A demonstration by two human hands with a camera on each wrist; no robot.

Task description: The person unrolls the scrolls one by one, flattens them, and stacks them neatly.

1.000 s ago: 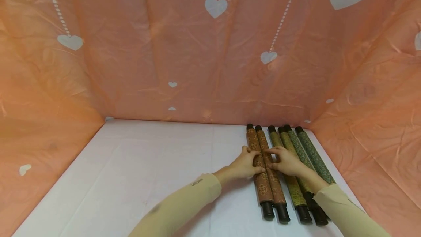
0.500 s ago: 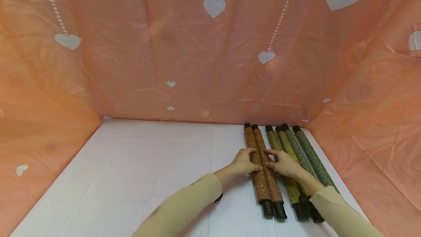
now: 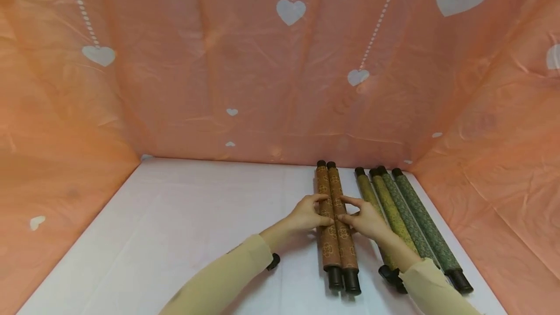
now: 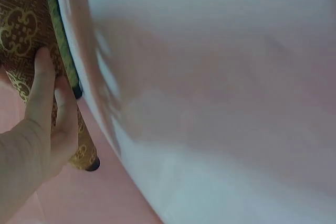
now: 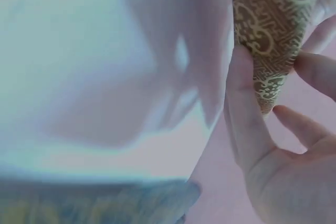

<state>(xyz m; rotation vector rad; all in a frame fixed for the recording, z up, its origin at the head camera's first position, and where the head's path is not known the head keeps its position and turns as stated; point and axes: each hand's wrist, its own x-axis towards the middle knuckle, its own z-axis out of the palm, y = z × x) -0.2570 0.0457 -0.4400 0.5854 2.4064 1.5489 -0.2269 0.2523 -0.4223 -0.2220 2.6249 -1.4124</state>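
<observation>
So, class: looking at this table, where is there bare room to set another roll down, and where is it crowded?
The widest bare patch is the white table left of the brown rolls, out to the orange backdrop. A narrow strip lies between the brown rolls and the green rolls. The right side is crowded: both hands grip the brown pair, and the green rolls run along the right edge.

No readable text, label, brand or number anywhere; only gold ornamental medallions on the brown scrolls (image 3: 334, 222) and white hearts printed on the pink backdrop (image 3: 262, 72).
</observation>
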